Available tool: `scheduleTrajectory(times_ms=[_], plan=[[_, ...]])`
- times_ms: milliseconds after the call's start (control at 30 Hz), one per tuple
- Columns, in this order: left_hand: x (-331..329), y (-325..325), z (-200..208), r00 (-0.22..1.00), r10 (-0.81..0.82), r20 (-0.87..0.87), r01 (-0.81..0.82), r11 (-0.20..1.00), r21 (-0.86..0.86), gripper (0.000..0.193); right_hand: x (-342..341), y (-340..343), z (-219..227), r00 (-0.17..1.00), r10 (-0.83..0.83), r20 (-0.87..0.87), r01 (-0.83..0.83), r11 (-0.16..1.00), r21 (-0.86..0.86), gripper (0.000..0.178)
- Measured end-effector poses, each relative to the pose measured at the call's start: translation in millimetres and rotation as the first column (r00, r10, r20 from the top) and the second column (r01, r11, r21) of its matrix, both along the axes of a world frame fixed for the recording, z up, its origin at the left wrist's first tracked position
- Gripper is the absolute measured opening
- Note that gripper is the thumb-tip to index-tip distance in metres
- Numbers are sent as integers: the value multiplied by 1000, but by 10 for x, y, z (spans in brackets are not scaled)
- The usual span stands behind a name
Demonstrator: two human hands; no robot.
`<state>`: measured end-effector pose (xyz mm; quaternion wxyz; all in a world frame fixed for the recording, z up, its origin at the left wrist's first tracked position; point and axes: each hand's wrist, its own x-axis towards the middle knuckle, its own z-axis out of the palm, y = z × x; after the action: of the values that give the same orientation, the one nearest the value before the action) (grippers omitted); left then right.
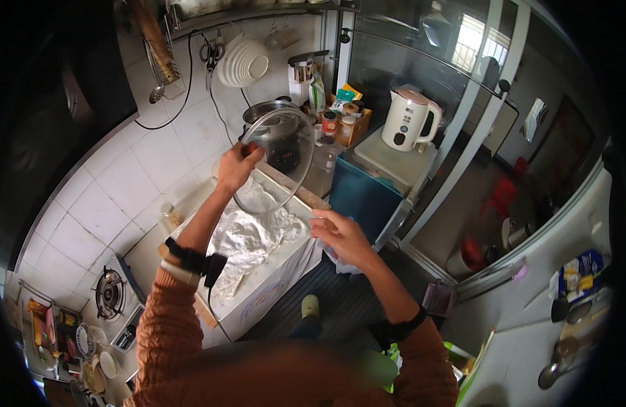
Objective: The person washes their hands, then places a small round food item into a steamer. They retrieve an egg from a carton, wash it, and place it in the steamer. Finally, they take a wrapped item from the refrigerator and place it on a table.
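A clear round glass lid (300, 173) with a thin rim stands tilted up in front of me. My left hand (239, 165) is closed on the lid at its left side; the exact part gripped is hidden by the fingers. Lower and to the right, my right hand (341, 234) is open, its fingers stretched toward the lid and apart from its rim. Just behind the lid, a metal pot (258, 114) sits uncovered on a dark cooker (283, 156). Crumpled whitish, shiny sheeting (255, 230) covers the counter top below both hands.
A white electric kettle (406, 122) stands on a tray at the right back, beside a box of jars (353, 129). A white colander (241, 62) and scissors (211, 54) hang on the wall. A gas burner (110, 292) lies left, with a small jar (169, 214) nearer.
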<state>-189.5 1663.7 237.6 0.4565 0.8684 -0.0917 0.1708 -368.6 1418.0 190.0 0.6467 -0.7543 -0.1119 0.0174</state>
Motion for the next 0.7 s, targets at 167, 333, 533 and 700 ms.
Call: scheduleTrajectory(times_ms=[167, 333, 533, 700], plan=[[1397, -391, -10, 989, 130, 64, -140, 973, 185, 53, 1055, -604, 10, 999, -12, -45, 8, 997, -74, 36], [2671, -548, -23, 963, 264, 50, -262, 881, 395, 55, 2469, -626, 28, 993, 108, -55, -110, 993, -36, 33], [3646, -611, -131, 936, 351, -12, -287, 784, 550, 57, 3288, -775, -145, 937, 323, -133, -329, 944, -23, 38], [4118, -641, -248, 928, 369, -45, -291, 798, 528, 50, 3605, -1037, -240, 912, 331, -241, -357, 931, -72, 38]])
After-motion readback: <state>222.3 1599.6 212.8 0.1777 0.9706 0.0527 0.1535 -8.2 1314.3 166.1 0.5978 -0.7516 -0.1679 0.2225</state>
